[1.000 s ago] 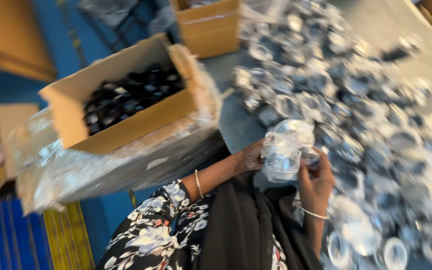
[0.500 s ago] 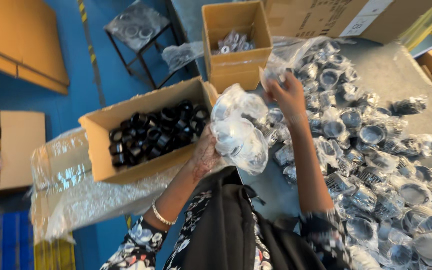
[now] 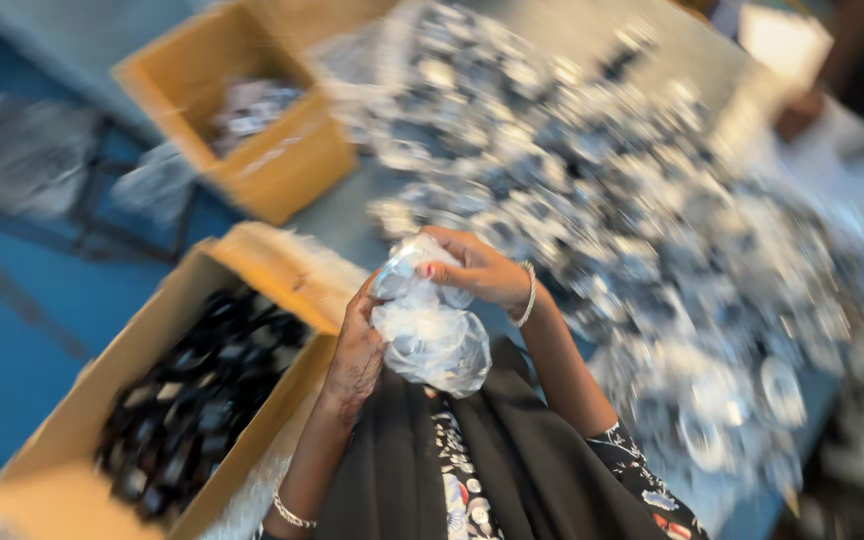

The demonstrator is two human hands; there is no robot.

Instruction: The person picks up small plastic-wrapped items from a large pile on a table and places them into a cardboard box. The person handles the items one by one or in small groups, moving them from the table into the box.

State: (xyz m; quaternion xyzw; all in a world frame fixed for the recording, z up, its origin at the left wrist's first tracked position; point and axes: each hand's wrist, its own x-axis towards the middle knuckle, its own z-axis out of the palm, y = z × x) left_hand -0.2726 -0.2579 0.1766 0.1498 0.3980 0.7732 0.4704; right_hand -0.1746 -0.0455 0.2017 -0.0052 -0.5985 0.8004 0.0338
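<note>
Both your hands grip a crinkled clear plastic bag

Your left hand closes on its side and your right hand pinches its top, just above your lap, between the open cardboard box of black parts and the table heaped with bagged parts

Both hands, left hand and right hand, grip a clear plastic bag at frame centre. A cardboard box of black parts sits lower left. Bagged parts cover the table at right.
</note>
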